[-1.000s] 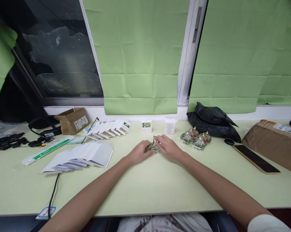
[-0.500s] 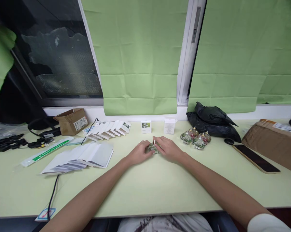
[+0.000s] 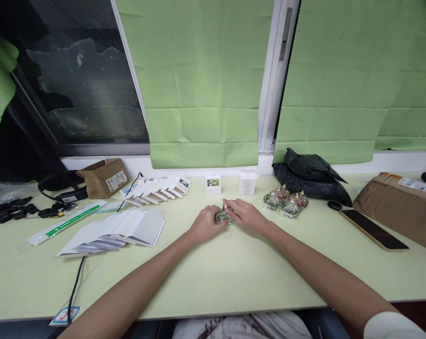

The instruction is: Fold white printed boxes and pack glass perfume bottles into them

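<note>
Your left hand (image 3: 205,224) curls around the bottle (image 3: 223,216) on the table (image 3: 202,282), apparently to steady it, while your right hand (image 3: 247,215) pinches its cap (image 3: 225,205), likely for control. Two boxes (image 3: 213,185) (image 3: 247,183) stand beyond; more bottles (image 3: 286,201) sit rightward, seemingly leaving you elbow room.

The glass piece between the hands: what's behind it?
Farther back stand a picture box and a printed box; close behind the glass piece, the right hand hides some table.
</note>
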### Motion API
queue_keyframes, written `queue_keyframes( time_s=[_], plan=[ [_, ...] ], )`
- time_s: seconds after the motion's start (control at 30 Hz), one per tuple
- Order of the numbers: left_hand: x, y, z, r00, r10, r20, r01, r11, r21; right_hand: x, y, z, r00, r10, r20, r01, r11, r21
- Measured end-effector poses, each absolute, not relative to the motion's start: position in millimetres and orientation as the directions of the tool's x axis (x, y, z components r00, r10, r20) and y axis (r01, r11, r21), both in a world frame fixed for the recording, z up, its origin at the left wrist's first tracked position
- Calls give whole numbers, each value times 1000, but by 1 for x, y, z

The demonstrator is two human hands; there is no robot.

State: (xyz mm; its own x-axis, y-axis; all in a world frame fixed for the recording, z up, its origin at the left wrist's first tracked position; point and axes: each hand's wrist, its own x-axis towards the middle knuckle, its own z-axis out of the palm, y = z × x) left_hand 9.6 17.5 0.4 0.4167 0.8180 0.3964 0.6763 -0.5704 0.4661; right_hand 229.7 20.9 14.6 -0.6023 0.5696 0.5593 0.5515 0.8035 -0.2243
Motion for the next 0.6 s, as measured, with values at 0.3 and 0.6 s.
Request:
queue_keyframes(
  time_s=[0.3, 0.6],
  plan=[
    [5, 19, 3, 436, 808, 396, 700, -581, 415, 232, 28, 10, -593, 558, 581, 537, 811, -231],
    [4, 20, 6, 489, 775, 401, 683, -626, 377, 235, 29, 14, -563, 609, 559, 521, 786, -331]
  ],
)
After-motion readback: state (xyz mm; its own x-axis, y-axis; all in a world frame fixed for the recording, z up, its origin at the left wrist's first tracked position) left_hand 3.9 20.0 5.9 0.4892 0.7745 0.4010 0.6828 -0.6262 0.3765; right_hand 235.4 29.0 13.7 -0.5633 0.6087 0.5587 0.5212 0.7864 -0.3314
